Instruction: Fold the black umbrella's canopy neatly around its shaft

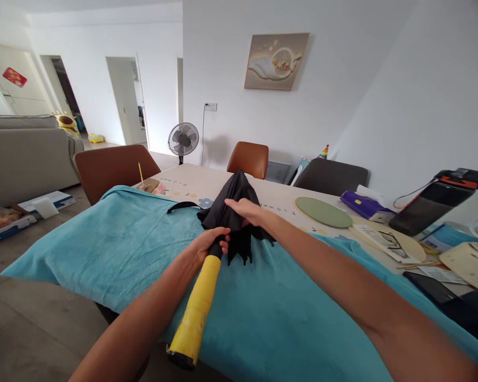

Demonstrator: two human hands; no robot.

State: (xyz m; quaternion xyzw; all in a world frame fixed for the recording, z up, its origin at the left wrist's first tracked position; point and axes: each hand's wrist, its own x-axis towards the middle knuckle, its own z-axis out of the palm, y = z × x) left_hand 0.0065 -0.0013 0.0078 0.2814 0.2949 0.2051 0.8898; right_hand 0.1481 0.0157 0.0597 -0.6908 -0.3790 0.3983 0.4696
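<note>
A black umbrella (233, 201) with a yellow handle (199, 302) points away from me, its canopy loosely gathered. Around the black part just above the handle, the fingers of my left hand (211, 244) are closed. My right hand (245, 211) lies on the canopy's right side with its thumb along the folds; its other fingers are partly hidden by cloth, and it seems to grasp the fabric. A black strap (183, 206) sticks out to the left, and jagged canopy edges hang below my hands. Underneath is a turquoise blanket (143, 233).
The blanket covers the near part of a table (175, 175). To the right are a green oval mat (322, 211), a purple tissue pack (364, 205), a dark bottle (426, 204) and eyeglasses (392, 241). Chairs (249, 159) stand around the table; a fan (183, 139) is behind.
</note>
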